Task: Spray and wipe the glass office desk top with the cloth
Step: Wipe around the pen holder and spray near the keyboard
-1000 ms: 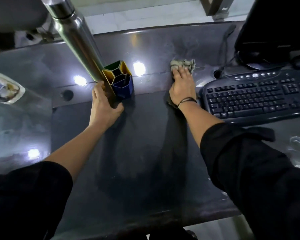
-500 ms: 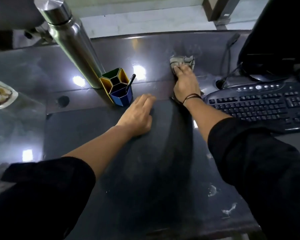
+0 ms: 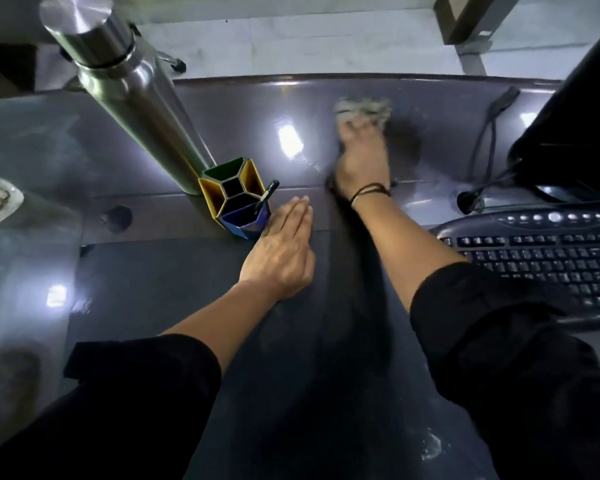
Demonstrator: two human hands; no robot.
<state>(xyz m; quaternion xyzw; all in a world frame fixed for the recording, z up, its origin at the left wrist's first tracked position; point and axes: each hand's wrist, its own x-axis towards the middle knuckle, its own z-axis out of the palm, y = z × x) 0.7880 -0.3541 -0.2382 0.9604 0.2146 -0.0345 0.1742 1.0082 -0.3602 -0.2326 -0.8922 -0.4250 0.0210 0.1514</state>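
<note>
Wipe step in hand, spray bottle nowhere in view. Right hand, upper centre of frame, motion-blurred, fingers laid flat and pressing down on cloth; grip detail lost in blur, looks like a flat press, not a pinch. Cloth bunched under and just past the fingertips, on the far strip of the glass tabletop, near its rear edge.

Left hand, centre of frame, palm down, fingers straight and together, resting on the tabletop, holding nothing. Fingertips just beside the pen holder; touching it or not, cannot tell. Likely bracing only.

Outward: steel bottle standing just behind the pen holder, upper left. Keyboard at right edge, monitor base and cables upper right, close to the wiping zone.

Judgement: far-centre strip being covered. Glass at left of frame and white smears at lower right still look unwiped. Next move calls for a sideways or return stroke, flat pressure kept on cloth, stopping short of cables at right. Working leftward means clearing or lifting the pen holder and bottle first; tall bottle is the tip risk.
</note>
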